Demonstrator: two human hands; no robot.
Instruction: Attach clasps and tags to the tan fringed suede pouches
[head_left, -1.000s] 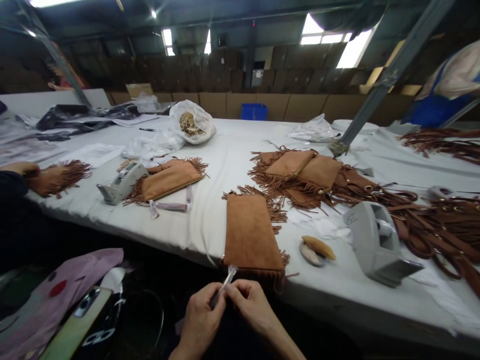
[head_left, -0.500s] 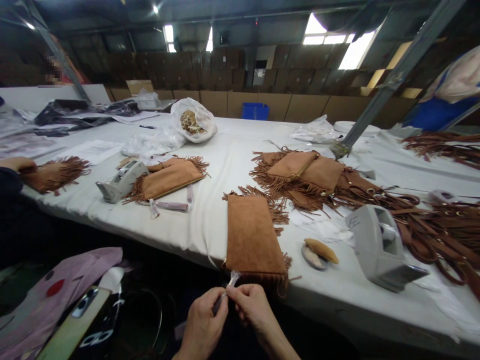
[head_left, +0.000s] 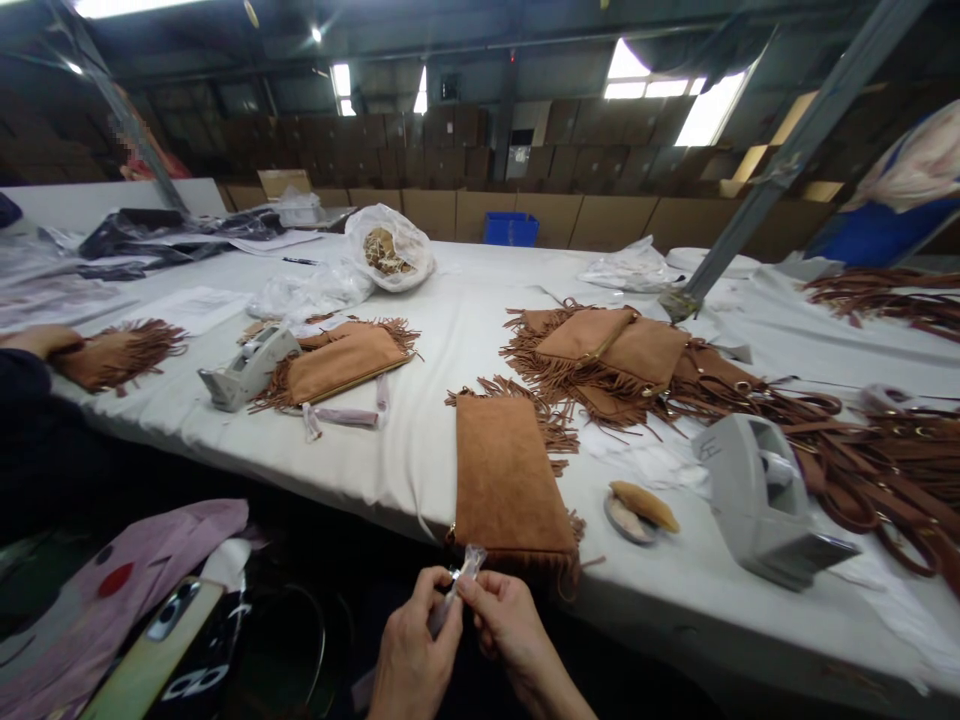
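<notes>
Plastic-wrapped, the strip (head_left: pixel 469 566), pinched by the nearly closed left hand (head_left: pixel 418 640) and right hand (head_left: pixel 514 622), slants lengthwise away and rightward, toward the pouch (head_left: pixel 506 475) just beyond them.

The bag (head_left: pixel 506 470) looks like matt, napped suede with rough, stringy fringe (head_left: pixel 556 430); the small wrapper (head_left: pixel 472 561) below is clear, shiny plastic. The big tape dispenser (head_left: pixel 739 490) looks smooth plastic, the table cover (head_left: pixel 457 310) creased, dull cloth.

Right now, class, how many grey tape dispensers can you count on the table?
2: a left tape dispenser beside a fringed bag, and a right tape dispenser beside brown straps. Others may be hidden.
</notes>
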